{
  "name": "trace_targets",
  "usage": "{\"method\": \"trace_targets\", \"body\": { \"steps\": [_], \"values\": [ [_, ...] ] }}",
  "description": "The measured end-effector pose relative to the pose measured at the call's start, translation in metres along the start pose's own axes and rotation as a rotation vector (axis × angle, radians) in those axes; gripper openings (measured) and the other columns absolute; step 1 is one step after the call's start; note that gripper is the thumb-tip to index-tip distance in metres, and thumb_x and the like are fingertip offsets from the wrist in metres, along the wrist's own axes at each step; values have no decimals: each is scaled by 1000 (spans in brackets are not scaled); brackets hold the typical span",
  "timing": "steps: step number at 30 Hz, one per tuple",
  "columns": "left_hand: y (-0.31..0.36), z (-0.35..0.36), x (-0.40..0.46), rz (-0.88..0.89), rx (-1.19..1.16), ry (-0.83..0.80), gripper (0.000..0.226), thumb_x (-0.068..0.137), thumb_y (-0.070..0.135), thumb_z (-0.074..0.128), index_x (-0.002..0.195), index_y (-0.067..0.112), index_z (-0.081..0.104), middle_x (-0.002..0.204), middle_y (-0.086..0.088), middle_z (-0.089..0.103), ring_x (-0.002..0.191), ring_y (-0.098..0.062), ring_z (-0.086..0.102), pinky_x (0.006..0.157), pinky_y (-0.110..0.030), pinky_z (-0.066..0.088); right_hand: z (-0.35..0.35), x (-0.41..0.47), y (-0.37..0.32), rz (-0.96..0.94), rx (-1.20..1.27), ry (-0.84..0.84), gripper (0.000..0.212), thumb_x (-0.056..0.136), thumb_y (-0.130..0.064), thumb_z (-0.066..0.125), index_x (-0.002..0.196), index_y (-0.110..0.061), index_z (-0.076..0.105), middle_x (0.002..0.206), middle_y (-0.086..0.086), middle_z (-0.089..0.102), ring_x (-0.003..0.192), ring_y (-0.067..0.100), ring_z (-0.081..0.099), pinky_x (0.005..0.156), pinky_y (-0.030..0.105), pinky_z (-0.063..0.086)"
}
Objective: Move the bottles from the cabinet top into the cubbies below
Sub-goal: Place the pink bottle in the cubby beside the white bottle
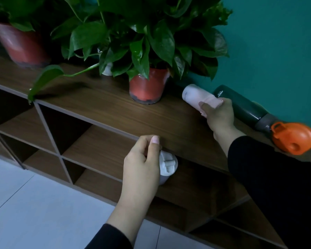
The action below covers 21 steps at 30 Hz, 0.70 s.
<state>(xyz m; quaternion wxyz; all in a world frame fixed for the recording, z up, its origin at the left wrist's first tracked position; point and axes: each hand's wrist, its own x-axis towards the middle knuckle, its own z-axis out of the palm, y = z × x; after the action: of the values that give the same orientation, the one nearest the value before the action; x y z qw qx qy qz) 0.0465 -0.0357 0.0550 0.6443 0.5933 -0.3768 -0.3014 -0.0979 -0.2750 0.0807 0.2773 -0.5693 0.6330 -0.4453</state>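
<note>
Left hand (pixel 142 162): closed around white bottle (pixel 167 165), ribbed flip cap, held at mouth of upper cubby (pixel 104 150); placement judged under way, not finished. Right hand (pixel 217 114): wrapped around pale pink bottle (pixel 196 96), smooth cylinder, lying on cabinet top (pixel 115 105), wood-grain laminate. Dark green bottle (pixel 241 105), orange lid, lies by wall, untouched. Potted plants (pixel 147 87) behind.

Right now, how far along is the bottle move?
Nothing visibly stowed yet. The left hand holds a white bottle at the mouth of a cubby, just under the cabinet top. The right hand grips a pink bottle up top. The dark green bottle with the orange cap lies untouched.
</note>
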Motion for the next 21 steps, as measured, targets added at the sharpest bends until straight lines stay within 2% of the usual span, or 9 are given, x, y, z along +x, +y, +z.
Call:
{"method": "trace_targets", "body": {
  "steps": [3, 7, 11, 13, 15, 16, 17, 19, 21],
  "values": [
    [3, 0, -3, 9, 15, 14, 25, 104, 35, 47, 91, 32, 68, 90, 8, 68, 82, -8, 65, 70, -20, 50, -22, -34, -3, -88, 108, 76, 61, 80, -39, 77, 130, -20, 49, 118, -3, 56, 108, 17, 57, 90, 35, 49],
    [9, 0, -13, 24, 43, 33, 27, 104, 33, 47, 87, 33, 67, 87, 10, 68, 77, -4, 64, 63, -14, 49, -80, -101, -17, -227, 204, 75, 56, 82, -37, 77, 130, -26, 50, 111, -17, 57, 101, -3, 59, 96, 37, 54],
    [13, 8, -39, -39, 0, 39, 28, 103, 39, 48, 88, 29, 69, 65, 10, 65, 57, 1, 57, 51, -13, 42, -148, -178, -24, -300, 206, 48, 53, 79, -38, 81, 124, -43, 54, 120, -28, 60, 112, 7, 63, 93, 43, 58],
    [13, 16, -58, -132, -43, 36, 29, 103, 43, 47, 91, 30, 70, 69, 12, 69, 61, -1, 63, 55, -18, 48, -173, -215, -21, -298, 172, 23, 53, 75, -43, 85, 118, -54, 56, 121, -23, 63, 109, 6, 64, 93, 36, 56],
    [13, 28, -78, -296, -111, -12, 30, 102, 45, 47, 92, 28, 71, 81, 2, 75, 76, -17, 72, 61, -39, 62, -186, -249, -8, -236, 168, -32, 63, 60, -48, 89, 114, -59, 58, 118, -24, 66, 105, 0, 64, 88, 18, 53],
    [12, 34, -86, -392, -149, -52, 31, 102, 44, 48, 93, 26, 71, 85, -2, 76, 81, -25, 74, 62, -45, 63, -186, -261, 3, -220, 153, -57, 70, 55, -47, 95, 113, -60, 59, 117, -27, 65, 106, -4, 63, 87, 11, 50],
    [10, 40, -95, -478, -167, -103, 30, 102, 43, 49, 94, 24, 71, 90, -7, 76, 83, -29, 74, 60, -44, 65, -185, -271, 15, -215, 126, -84, 72, 54, -44, 97, 114, -60, 59, 119, -27, 64, 109, -8, 60, 87, 5, 46],
    [-4, 54, -107, -593, -158, -187, 28, 103, 36, 53, 100, 16, 72, 93, -11, 74, 83, -27, 73, 52, -31, 62, -176, -278, 47, -153, 102, -129, 71, 56, -31, 93, 116, -51, 59, 126, -20, 61, 111, -14, 55, 81, -1, 43],
    [-24, 65, -112, -660, -125, -215, 27, 102, 31, 56, 107, 9, 72, 96, -13, 74, 86, -25, 72, 53, -28, 60, -161, -277, 72, 13, 154, -156, 75, 64, -9, 93, 120, -43, 56, 130, -9, 57, 112, -4, 56, 69, 2, 48]
  ]
}}
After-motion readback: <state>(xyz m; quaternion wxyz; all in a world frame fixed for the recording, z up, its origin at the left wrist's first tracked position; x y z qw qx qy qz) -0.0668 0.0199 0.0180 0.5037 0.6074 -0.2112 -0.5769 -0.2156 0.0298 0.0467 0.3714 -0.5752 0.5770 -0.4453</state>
